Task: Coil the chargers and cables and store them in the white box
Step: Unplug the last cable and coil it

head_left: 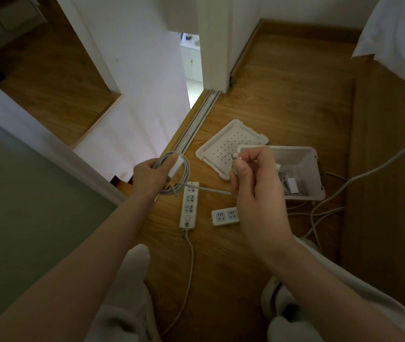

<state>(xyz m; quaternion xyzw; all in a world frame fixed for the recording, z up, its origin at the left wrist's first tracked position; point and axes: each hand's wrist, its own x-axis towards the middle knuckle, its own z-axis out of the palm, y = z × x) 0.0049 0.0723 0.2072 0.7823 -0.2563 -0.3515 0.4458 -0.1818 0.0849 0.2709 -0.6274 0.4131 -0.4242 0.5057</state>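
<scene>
My left hand (148, 176) grips a coiled grey-white cable (184, 174) with one white plug end lying across the loops. A straight run of the same cable stretches right to my right hand (255, 191), which pinches the other connector (236, 157) between thumb and fingers. Behind my right hand stands the white box (306, 169) on the wooden floor, open, with a white charger (291, 185) and some cable inside. Its perforated white lid (223, 146) lies beside it to the left.
Two white power strips lie on the floor below my hands, a long one (188, 206) and a short one (225, 215). Loose white cords (325, 208) trail right of the box. A sliding-door track (196, 124) and white wall lie behind; my knees are at the bottom.
</scene>
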